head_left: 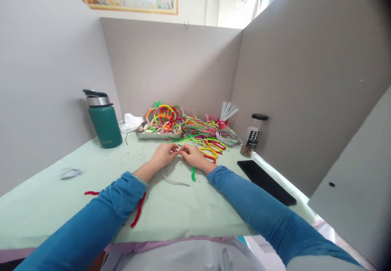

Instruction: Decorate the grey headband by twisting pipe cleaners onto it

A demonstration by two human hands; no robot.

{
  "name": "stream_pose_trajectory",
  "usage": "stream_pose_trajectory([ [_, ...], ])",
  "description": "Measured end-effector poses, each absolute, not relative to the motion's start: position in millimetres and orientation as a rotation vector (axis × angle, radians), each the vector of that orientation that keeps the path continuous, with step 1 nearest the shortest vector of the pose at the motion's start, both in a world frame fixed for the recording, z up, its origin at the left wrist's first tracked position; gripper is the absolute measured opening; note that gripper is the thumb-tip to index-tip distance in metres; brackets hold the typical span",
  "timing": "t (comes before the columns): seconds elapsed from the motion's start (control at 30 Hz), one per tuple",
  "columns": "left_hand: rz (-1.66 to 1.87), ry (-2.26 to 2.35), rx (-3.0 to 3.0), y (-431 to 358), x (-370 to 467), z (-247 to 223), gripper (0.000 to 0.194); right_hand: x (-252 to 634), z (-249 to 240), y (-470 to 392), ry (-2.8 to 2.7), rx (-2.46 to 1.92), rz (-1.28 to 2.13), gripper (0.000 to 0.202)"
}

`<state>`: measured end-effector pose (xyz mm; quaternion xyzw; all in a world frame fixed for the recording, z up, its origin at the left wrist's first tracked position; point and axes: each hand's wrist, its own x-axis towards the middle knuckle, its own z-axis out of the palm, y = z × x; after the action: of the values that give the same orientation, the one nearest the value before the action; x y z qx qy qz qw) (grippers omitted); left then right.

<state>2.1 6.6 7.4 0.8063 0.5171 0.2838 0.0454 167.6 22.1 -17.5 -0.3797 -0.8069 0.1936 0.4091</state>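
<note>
My left hand (165,155) and my right hand (192,155) meet over the middle of the table, fingertips nearly touching. Both are closed in a pinch, and what lies between the fingertips is too small to make out. Just below them a thin grey wire (175,182) rests on the cloth. A short green fuzzy stem (193,174) lies under my right wrist. Near my left forearm is a red fuzzy stem (139,210), partly hidden by the sleeve. Yellow looped stems (210,150) lie just beyond my right hand.
A metal tray (159,136) holds colourful fuzzy hoops, beside a heap of stems (198,126) and coiled wire (228,137). A green bottle (106,126) stands left. On the right are a clear jar (253,136) and a black phone (265,181). Grey partitions (171,59) enclose the table.
</note>
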Motion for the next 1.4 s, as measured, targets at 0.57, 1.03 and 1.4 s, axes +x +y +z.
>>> stream_pose_trajectory([
  [0.57,0.792,1.607,2.533,4.1,2.2,10.5,0.026,167.3,-20.8,24.4,-2.024,-0.945,0.479,0.010],
  [1.03,0.748,1.565,2.496,3.3,2.2,11.2,0.027,168.4,-17.5,20.5,-2.049,-0.948,0.460,0.010],
  [1.4,0.699,1.554,2.441,5.5,1.2,8.4,0.025,168.9,-17.3,19.4,-2.060,-0.944,0.466,0.010],
])
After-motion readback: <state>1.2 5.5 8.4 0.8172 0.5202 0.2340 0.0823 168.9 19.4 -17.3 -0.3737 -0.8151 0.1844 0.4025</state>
